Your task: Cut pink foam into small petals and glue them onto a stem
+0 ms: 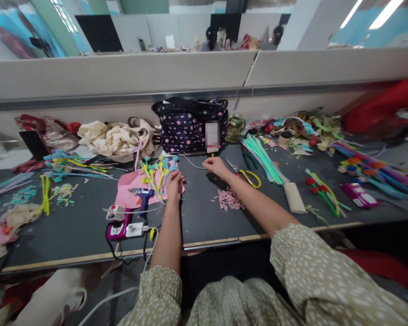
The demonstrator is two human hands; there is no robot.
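My left hand (pixel 174 184) is closed around a bunch of pipe-cleaner flowers (pixel 156 172) with yellow and blue heads, lying over a pink paper sheet (pixel 131 190). My right hand (pixel 215 165) reaches forward and pinches a small yellow piece (pixel 212 155) just in front of the dark polka-dot bag (pixel 190 124). A blue glue gun (pixel 144 199) lies on the pink sheet, left of my left hand. Pink paper scraps (pixel 228 199) lie under my right forearm.
Yellow-handled scissors (pixel 248 175) and green pipe cleaners (pixel 263 158) lie right of my right hand. A cream cloth bag (pixel 117 138), a pink power strip (pixel 119 228) with cables, a cardboard tube (pixel 294 197) and craft clutter crowd the dark table (pixel 75 226). People sit beyond the partition.
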